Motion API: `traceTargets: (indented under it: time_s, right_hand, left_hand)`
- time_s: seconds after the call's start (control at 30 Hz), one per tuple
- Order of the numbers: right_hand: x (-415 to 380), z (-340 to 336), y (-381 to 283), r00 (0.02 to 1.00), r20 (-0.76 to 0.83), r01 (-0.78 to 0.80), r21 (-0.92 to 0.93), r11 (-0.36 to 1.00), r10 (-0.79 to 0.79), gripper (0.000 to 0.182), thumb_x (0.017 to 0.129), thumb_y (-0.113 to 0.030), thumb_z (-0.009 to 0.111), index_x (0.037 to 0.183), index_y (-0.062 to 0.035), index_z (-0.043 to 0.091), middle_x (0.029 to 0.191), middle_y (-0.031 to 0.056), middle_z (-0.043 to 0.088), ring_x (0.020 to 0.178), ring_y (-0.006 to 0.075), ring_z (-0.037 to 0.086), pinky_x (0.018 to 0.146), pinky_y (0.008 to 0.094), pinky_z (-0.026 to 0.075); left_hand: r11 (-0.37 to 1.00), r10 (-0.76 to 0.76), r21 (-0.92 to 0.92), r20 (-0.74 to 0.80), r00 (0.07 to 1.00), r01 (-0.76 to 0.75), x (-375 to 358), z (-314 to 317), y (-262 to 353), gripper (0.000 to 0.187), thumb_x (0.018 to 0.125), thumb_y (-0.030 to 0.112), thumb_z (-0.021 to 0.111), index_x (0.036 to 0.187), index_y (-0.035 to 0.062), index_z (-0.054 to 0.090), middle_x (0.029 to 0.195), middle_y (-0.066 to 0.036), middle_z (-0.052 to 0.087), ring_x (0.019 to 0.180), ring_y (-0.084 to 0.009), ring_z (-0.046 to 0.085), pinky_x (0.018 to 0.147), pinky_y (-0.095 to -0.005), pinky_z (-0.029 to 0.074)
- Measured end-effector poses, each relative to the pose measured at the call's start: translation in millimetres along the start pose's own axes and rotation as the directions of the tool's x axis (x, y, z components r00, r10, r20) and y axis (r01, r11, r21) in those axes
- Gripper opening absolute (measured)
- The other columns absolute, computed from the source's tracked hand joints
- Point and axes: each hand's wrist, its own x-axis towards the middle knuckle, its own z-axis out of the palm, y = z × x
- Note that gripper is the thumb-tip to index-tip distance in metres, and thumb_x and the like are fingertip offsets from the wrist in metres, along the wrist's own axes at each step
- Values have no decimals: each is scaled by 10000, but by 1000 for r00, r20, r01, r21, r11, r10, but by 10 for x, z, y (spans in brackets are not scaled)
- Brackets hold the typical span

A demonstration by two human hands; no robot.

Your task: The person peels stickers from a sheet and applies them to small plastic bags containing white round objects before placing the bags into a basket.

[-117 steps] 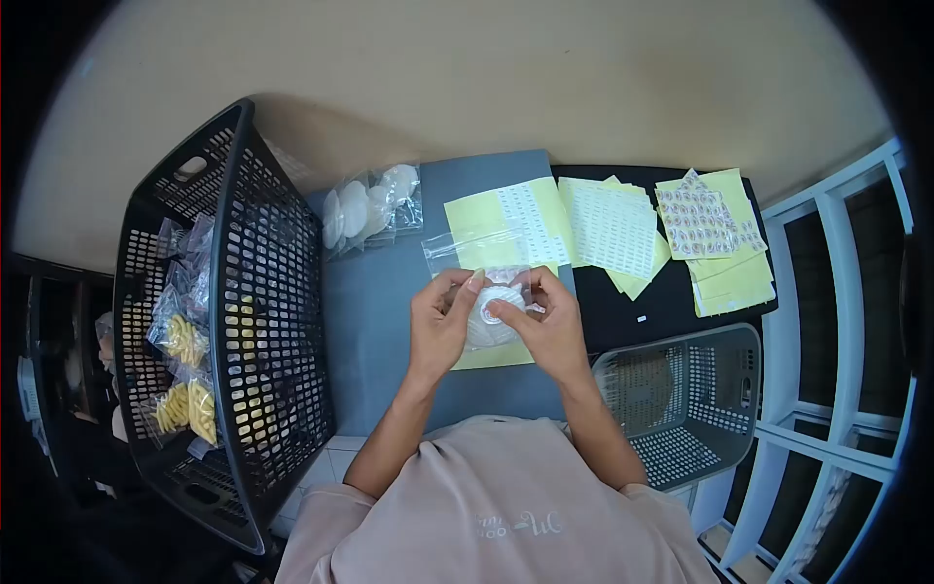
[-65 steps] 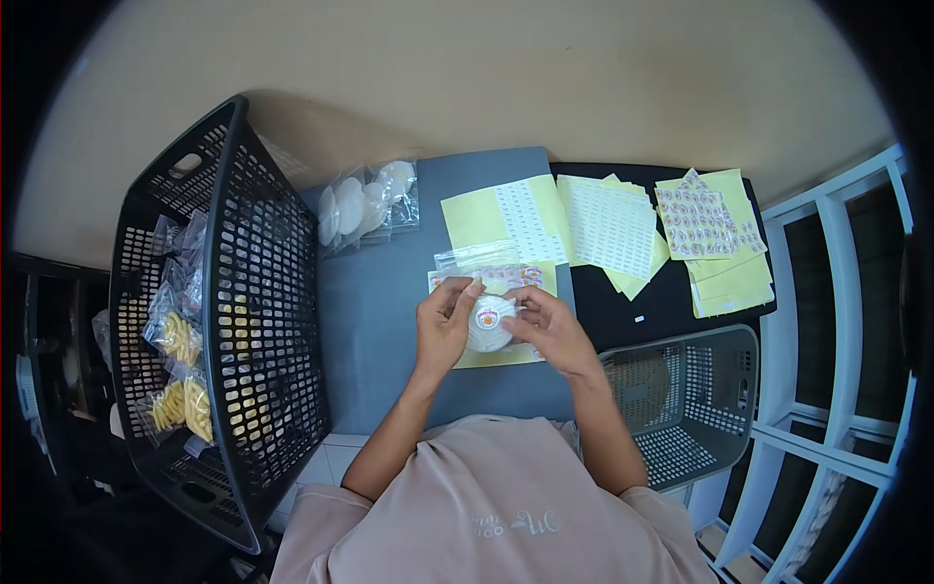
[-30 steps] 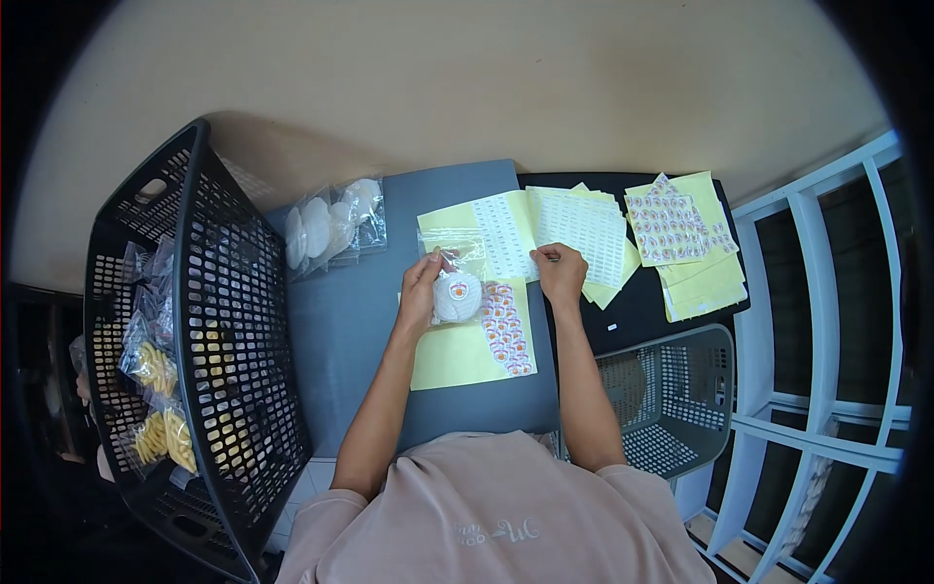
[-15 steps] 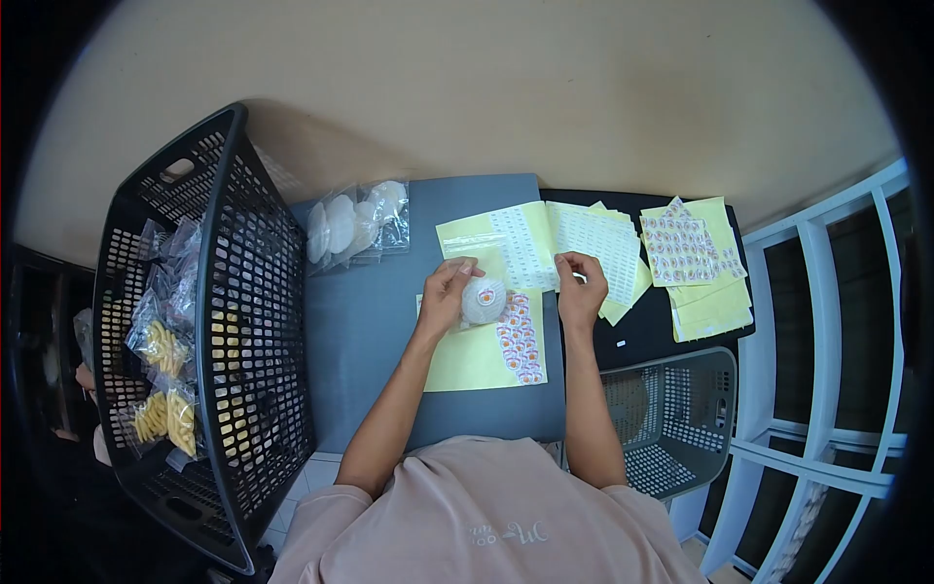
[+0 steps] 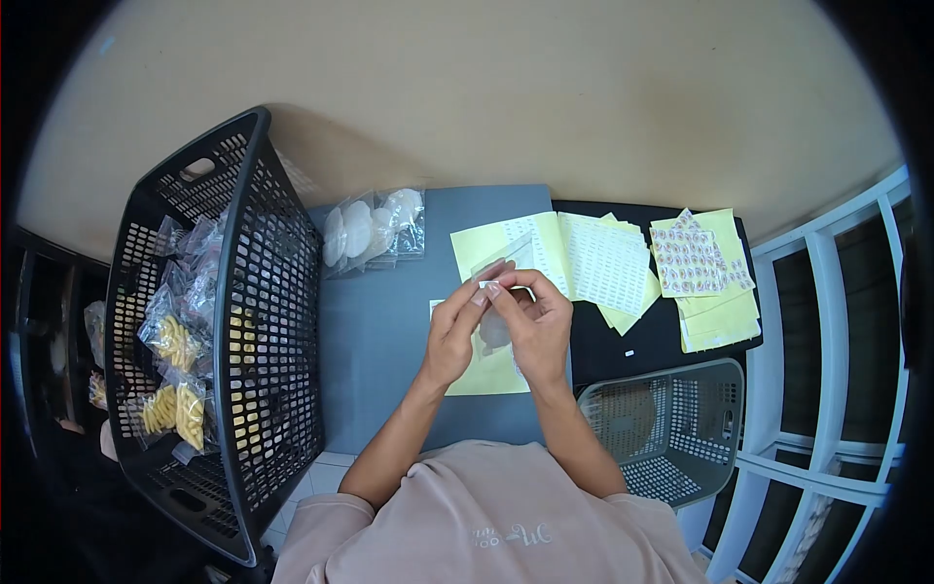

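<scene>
Both hands meet over the yellow sticker sheet (image 5: 477, 378) on the grey table. My left hand (image 5: 455, 331) pinches a clear plastic bag (image 5: 494, 329) with a pale round item inside. My right hand (image 5: 533, 316) is closed at the bag's upper part, its fingertips touching a small white label (image 5: 487, 284). Beyond the hands lie yellow-backed sheets of small printed labels (image 5: 608, 258). The hands cover much of the bag and of the sheet with round stickers.
A tall dark basket (image 5: 277, 341) with bagged yellow items (image 5: 177, 341) stands at left. Bagged white discs (image 5: 358, 229) lie at the table's back left. Sticker sheets (image 5: 689, 261) are at right, above a grey basket (image 5: 671, 409). A white window frame (image 5: 827, 341) stands far right.
My right hand has moved left to meet my left hand at the bag. The bag has turned, its round sticker no longer showing. The view has shifted slightly.
</scene>
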Motion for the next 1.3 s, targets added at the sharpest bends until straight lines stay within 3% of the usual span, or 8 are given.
traceTargets:
  time_s: [0.07, 0.27, 0.63, 0.8, 0.87, 1.17, 1.3]
  right_hand:
    - [-5, 1, -21, 1000, 5, 16, -20, 1000, -15, 95, 834, 13, 669, 916, 43, 633, 903, 62, 590, 777, 93, 577, 709, 227, 466]
    - [-22, 14, -77, 999, 7, 35, -50, 998, -35, 108, 827, -12, 691, 914, 34, 647, 905, 55, 557, 757, 81, 549, 691, 230, 443]
    - [-43, 73, -130, 993, -1, 114, -126, 985, -115, 97, 834, 18, 679, 908, 42, 622, 851, 42, 622, 769, 69, 557, 684, 205, 451]
    - [-27, 70, -102, 994, -37, 103, -16, 995, -104, 106, 817, 13, 692, 897, 46, 631, 846, 69, 649, 744, 79, 592, 670, 210, 486]
    - [-11, 57, -110, 993, -43, 109, -31, 994, -111, 115, 816, 9, 695, 900, 50, 629, 844, 70, 651, 742, 78, 596, 666, 210, 487]
    - [-11, 54, -73, 980, -27, 193, -95, 977, -196, 132, 802, 18, 705, 903, 63, 631, 848, 87, 660, 721, 91, 611, 646, 225, 504]
    - [-37, 37, -142, 984, -36, 163, -202, 966, -174, 116, 803, 25, 697, 892, 67, 635, 830, 100, 661, 705, 101, 618, 622, 227, 508]
  left_hand:
    - [994, -28, -106, 45, 999, 33, -25, 13, 51, 486, 973, 181, 346, 1371, -97, 368, 1382, -218, 449, 1257, -290, 462, 1070, -398, 349]
    - [988, -22, -149, 56, 998, 30, -59, 67, 153, 559, 941, 229, 347, 1399, -90, 327, 1420, -222, 407, 1299, -305, 416, 1104, -418, 291]
    - [997, -12, -69, 39, 999, 14, -84, 119, 239, 555, 900, 150, 355, 1398, -93, 329, 1412, -213, 412, 1300, -296, 414, 1094, -397, 312]
    - [995, -47, -90, 20, 999, 48, -112, 102, 195, 534, 915, 142, 359, 1392, -96, 339, 1404, -210, 421, 1295, -291, 419, 1091, -392, 313]
    - [980, 8, -197, 55, 998, 3, -126, 97, 187, 489, 955, 102, 348, 1409, -78, 330, 1410, -168, 421, 1297, -238, 411, 1091, -331, 302]
    - [943, -82, -322, 38, 996, 90, -157, 61, 166, 496, 946, 128, 375, 1388, -98, 352, 1376, -172, 455, 1270, -234, 447, 1074, -338, 330]
    - [954, -18, -297, 37, 999, 29, -146, 70, 164, 491, 942, 124, 374, 1377, -102, 366, 1367, -175, 464, 1245, -236, 473, 1059, -341, 349]
